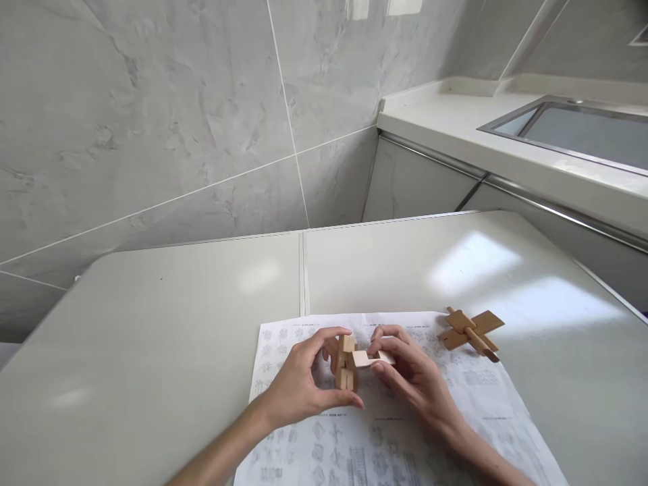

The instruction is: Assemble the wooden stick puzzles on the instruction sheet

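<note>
Wooden puzzle pieces (349, 368) are sitting between both hands, just above the printed sheet (385, 432) on the tabletop (152, 337). The left hand (298, 385) is closing its grip around the upright block, whose long axis is standing nearly vertical. The right hand (412, 378) is pinching a flat piece (372, 359) that is lying crosswise and touching the upright block from the right. Both hands are equally near. An assembled wooden cross (472, 331) is lying apart, further right.

Pale bare wood puzzle (354, 361), printed paper sheet (385, 432) (matt), glossy table (152, 324)
</note>
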Available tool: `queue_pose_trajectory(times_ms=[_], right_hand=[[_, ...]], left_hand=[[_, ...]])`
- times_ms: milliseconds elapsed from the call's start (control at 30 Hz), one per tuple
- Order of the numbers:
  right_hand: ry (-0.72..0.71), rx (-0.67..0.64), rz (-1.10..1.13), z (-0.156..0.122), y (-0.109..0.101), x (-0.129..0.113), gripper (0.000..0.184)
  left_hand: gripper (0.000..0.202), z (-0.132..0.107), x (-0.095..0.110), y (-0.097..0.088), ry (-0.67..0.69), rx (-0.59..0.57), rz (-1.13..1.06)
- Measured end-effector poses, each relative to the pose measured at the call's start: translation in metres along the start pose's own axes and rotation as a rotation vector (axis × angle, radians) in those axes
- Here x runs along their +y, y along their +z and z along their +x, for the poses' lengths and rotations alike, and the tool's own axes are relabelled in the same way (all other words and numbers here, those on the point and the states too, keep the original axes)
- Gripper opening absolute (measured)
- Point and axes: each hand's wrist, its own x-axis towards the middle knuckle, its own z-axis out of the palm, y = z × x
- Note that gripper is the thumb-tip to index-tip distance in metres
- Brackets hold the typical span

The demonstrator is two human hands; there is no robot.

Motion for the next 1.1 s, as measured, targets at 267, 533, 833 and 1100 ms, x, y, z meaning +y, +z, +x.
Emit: queue_pose_trajectory(times_ms=[267, 533, 833, 1100], right_hand=[[-0.030, -0.138, 0.061, -0.0017, 0.0026, -0.0006, 0.030], [-0.206, -0.022, -0.126, -0.0028, 0.0025, 0.0000, 0.017], [-0.287, -0.019, -0.207, -0.0043, 0.0060, -0.0003, 0.036], [-0.362, 0.068, -0.269, -0.0056, 0.0081, -0.0003, 0.024]], left_hand=[[0.079, 0.0006, -0.0034, 0.0016, -0.029, 0.008, -0.051], [0.081, -0.0010, -0.0055, 0.0036, -0.028, -0.066, -0.014], [0.079, 0.0005, -0.0032, -0.0003, -0.036, -0.095, -0.085], [0.076, 0.0016, -0.0027, 0.0000, -0.049, -0.137, -0.102]])
